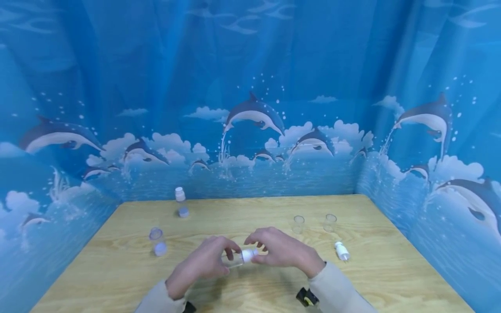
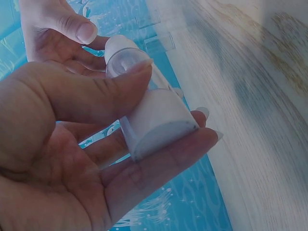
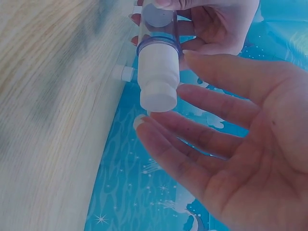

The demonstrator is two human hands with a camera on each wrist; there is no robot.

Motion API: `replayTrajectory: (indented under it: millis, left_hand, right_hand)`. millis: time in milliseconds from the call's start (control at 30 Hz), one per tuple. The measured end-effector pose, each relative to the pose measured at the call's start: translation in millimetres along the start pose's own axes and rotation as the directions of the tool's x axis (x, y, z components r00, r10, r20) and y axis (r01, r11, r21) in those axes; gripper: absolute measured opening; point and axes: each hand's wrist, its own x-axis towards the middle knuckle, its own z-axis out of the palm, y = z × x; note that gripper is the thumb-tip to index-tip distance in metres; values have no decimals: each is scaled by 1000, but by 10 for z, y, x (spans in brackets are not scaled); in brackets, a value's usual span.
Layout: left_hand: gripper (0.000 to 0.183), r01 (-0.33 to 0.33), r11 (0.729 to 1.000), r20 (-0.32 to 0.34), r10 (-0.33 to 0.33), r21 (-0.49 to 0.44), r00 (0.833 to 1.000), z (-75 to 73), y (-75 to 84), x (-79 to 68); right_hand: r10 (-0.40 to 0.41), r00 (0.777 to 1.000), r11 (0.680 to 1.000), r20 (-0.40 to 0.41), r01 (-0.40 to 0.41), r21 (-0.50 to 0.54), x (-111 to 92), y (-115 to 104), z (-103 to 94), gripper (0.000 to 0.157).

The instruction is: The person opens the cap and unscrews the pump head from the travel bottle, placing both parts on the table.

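Note:
My left hand (image 1: 207,259) holds a small clear bottle (image 2: 153,114) by its body, thumb on one side and fingers on the other. A white pump top (image 3: 159,72) with a narrower tip sits in the bottle's ringed mouth. The bottle is tilted on its side above the table, its top pointing toward my right hand (image 1: 279,248). That hand's fingers are spread and nearly straight beside the white tip, gripping nothing. In the right wrist view its fingertips (image 3: 139,120) lie close by the tip.
On the wooden table (image 1: 129,278), a white-topped bottle (image 1: 180,195) stands back left and a topless clear bottle (image 1: 159,248) nearer left. Two clear caps (image 1: 298,220) are back right, and a loose white pump top (image 1: 342,251) lies at right. A dolphin-print curtain (image 1: 250,174) encloses the table.

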Motion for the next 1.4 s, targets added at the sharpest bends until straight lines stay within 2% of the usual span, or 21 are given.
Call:
replayTrajectory:
  millis: [567,1100,1400]
  left_hand:
    - [51,-16,999,-7,16,33,1000,25,2,-2]
    - [53,-54,997,-24,55,52,998,33,-3,-15]
    - [52,-45,999,2,45,12,999,25,9,-12]
  right_hand:
    - [-33,999,999,-23,33,9,1,12,64,36]
    - [-38,999,999,-11,38,6,68,37,158,23]
    - [-51,999,998,1,51,26,86,37,201,24]
